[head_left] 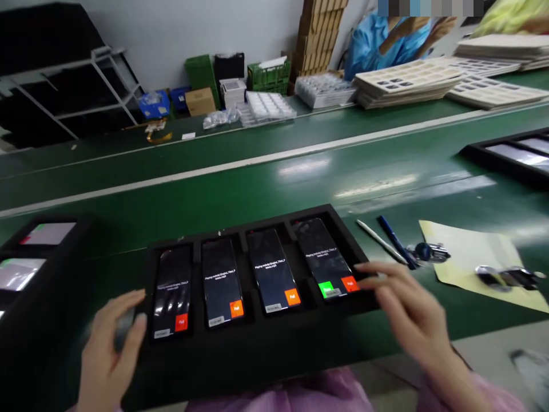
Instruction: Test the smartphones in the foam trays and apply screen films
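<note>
At the near edge, the left hand (pixel 112 343) is seen half curled, thumb and forefinger spread, with nothing held; its fingertip is set at the left end of a black tray (pixel 343 241), though whether the rim is touched cannot be told. The right hand (pixel 414 315) is loosely extended and nothing is gripped by it; its fingertips are placed at the lower right corner of the rightmost phone (pixel 321 252), where contact cannot be made out. Four phones (pixel 273 272) are seated side by side in the tray, between the hands on the green bench (pixel 240 189). With the fingertips so near the red button (pixel 350 284), a wrong press could be caused by a small slip, or the green button (pixel 325 289) beside it could be brushed. If the tray were pushed rightward, the white pen (pixel 381 241) and blue pen (pixel 395 240), lying just beside it, could be knocked. Further right, yellow paper (pixel 467 252) is weighted by shiny items too blurred to name. Sideways room is limited by a left tray (pixel 83 229) and a right tray (pixel 474 150). Beyond a pale strip (pixel 257 158), clear trays (pixel 270 107) and stacked boards (pixel 403 94) are set, with a co-worker's blue sleeve (pixel 366 46) behind.
</note>
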`<action>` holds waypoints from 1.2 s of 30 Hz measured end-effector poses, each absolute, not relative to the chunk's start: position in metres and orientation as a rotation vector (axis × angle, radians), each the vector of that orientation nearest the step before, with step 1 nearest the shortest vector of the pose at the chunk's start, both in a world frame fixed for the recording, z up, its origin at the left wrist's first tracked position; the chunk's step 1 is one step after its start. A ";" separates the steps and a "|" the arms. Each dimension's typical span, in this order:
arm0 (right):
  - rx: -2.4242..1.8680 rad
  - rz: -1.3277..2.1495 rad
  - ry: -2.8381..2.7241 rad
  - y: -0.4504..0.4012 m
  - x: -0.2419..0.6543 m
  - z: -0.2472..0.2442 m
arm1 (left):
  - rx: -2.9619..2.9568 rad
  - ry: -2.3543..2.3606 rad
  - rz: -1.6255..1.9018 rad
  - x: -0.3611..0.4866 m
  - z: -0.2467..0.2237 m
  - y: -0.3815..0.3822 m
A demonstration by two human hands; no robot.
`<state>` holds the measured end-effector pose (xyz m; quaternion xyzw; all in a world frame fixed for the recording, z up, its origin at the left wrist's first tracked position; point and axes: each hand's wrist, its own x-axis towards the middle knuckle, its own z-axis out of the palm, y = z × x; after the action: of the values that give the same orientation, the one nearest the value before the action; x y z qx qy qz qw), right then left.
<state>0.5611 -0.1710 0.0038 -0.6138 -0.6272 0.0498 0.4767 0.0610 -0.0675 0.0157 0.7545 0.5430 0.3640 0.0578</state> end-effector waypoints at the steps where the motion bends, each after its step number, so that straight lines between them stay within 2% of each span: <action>1: -1.510 0.085 -1.648 -0.183 0.550 0.005 | 2.469 1.598 1.025 0.068 0.015 -0.084; 6: -1.587 -0.328 -2.028 -0.194 0.511 0.010 | 2.838 1.411 0.874 0.109 -0.004 -0.115; 13: -1.386 -0.062 -2.139 -0.158 0.448 0.019 | 2.851 1.398 0.737 0.128 -0.002 -0.114; 19: -1.218 -0.130 -2.072 -0.149 0.469 0.026 | 2.722 1.483 0.803 0.133 0.005 -0.121; 25: -1.367 -0.271 -2.004 -0.138 0.503 0.008 | 2.736 1.392 0.862 0.138 0.008 -0.127; 31: -1.498 -0.156 -1.828 -0.141 0.503 -0.008 | 2.772 1.382 0.874 0.140 0.009 -0.129; 36: -1.540 -0.082 -1.783 -0.146 0.510 -0.015 | 2.799 1.523 0.719 0.131 0.010 -0.131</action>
<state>0.5095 -0.1462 -0.0148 -0.6036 -0.6990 -0.0322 0.3821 0.1310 -0.1310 0.0102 0.8551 0.4653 0.2198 -0.0626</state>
